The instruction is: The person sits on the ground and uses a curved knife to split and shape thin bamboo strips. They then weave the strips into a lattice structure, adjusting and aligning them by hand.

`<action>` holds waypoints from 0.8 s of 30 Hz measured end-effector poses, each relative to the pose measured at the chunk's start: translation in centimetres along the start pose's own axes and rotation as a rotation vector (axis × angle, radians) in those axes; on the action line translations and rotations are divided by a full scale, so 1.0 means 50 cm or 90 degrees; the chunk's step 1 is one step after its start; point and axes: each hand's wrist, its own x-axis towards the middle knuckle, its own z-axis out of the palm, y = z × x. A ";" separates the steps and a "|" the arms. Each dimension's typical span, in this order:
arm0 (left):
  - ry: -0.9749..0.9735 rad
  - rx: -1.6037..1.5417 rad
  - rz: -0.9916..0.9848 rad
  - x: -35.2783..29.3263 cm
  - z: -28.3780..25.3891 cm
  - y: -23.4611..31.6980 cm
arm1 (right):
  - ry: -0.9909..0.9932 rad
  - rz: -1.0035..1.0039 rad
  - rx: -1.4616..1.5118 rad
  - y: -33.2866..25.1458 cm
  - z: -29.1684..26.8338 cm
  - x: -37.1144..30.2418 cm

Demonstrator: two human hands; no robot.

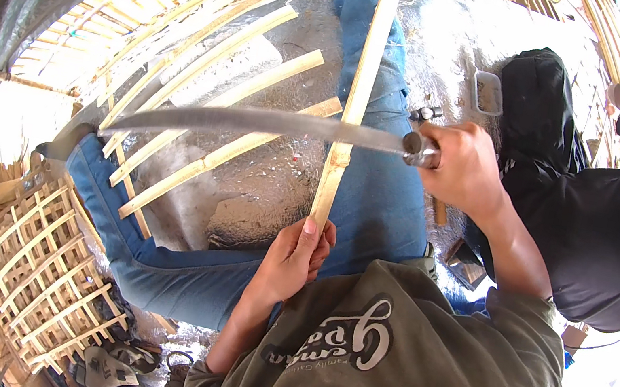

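My right hand is closed round the handle of a machete. Its long curved blade points left and lies across a split bamboo strip; whether it touches the strip I cannot tell. Low on that strip, my left hand grips its near end with the thumb on top. The strip runs away from me over my blue-trousered leg. Between my legs, several bamboo slats lie side by side over a cross strip.
A woven bamboo lattice stands at the lower left, near some sandals. On the right sits another person in black clothes. A clear plastic tub and a hammer head lie beyond my right hand.
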 end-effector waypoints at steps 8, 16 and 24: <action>-0.035 -0.023 -0.015 0.004 -0.004 0.011 | -0.060 -0.046 -0.093 -0.040 0.015 0.009; -0.002 -0.013 0.016 0.019 0.003 0.018 | -0.065 -0.021 -0.143 -0.029 0.041 0.045; 0.050 0.028 0.006 0.024 0.007 0.050 | -0.045 -0.042 -0.166 -0.008 0.052 0.086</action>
